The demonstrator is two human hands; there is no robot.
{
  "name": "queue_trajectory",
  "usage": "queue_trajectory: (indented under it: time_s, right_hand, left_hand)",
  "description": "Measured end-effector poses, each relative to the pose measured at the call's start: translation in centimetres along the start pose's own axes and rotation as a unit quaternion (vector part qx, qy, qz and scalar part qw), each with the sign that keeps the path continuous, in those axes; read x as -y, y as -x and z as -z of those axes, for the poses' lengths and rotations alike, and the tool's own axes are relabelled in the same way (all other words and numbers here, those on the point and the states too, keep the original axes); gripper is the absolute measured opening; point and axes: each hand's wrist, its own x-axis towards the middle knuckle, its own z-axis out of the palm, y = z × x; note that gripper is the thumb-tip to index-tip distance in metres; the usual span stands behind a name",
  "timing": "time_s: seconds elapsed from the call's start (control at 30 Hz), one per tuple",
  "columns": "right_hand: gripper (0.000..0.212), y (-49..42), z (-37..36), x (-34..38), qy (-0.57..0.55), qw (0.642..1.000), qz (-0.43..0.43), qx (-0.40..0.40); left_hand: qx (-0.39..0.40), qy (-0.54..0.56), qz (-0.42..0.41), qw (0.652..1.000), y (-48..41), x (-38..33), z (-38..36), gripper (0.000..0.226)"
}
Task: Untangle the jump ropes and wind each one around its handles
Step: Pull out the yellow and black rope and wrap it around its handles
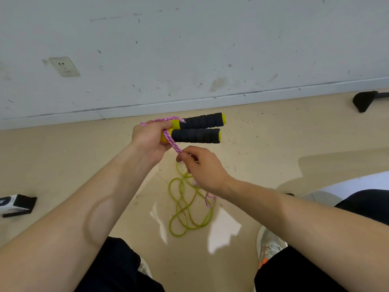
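My left hand [150, 137] grips two black foam handles with yellow ends [197, 128], held side by side and pointing right. A pink braided rope [173, 142] loops over the handles' near ends and runs down to my right hand [202, 169], which pinches it just below the handles. More of the pink rope [210, 199] hangs beneath that hand. A yellow-green rope [185, 207] lies in loose tangled loops on the floor between my legs; its handles are out of sight.
The beige floor [63, 165] meets a scuffed white wall [189, 49] with a socket [64, 66]. A black-and-white box [16, 205] lies at left, a black object [364, 101] at far right. My shoe [270, 245] and dark trouser legs sit below.
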Motion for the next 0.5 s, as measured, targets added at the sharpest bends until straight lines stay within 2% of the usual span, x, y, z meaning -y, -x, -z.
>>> queue_trajectory:
  time_s: [0.07, 0.17, 0.3, 0.37, 0.43, 0.5]
  right_hand:
    - [0.031, -0.6, 1.0, -0.7, 0.012, 0.999, -0.014, 0.036]
    - [0.032, -1.2, 2.5, -1.3, 0.027, 0.997, -0.021, 0.066]
    - [0.019, -2.1, 5.3, -1.2, 0.000, 0.996, -0.023, 0.082]
    - [0.023, -2.6, 6.8, -1.0, -0.033, 0.994, -0.025, 0.097]
    - [0.027, -3.1, 7.8, -0.6, -0.084, 0.988, -0.046, 0.125]
    - [0.029, -3.4, 8.2, -0.2, -0.108, 0.982, -0.063, 0.140]
  left_hand:
    - [0.054, 0.014, 0.026, 0.998, 0.3, -0.4, 0.6, 0.023]
    - [0.169, 0.026, 0.049, 0.984, 0.4, -1.1, 1.4, 0.036]
    - [0.312, -0.056, 0.044, 0.947, 0.8, -2.4, 2.5, 0.022]
    - [0.319, -0.113, 0.022, 0.941, 0.8, -2.8, 2.9, 0.032]
    - [0.285, -0.204, -0.027, 0.936, 1.0, -2.8, 2.9, 0.048]
    - [0.268, -0.311, -0.095, 0.907, 1.3, -2.5, 2.7, 0.052]
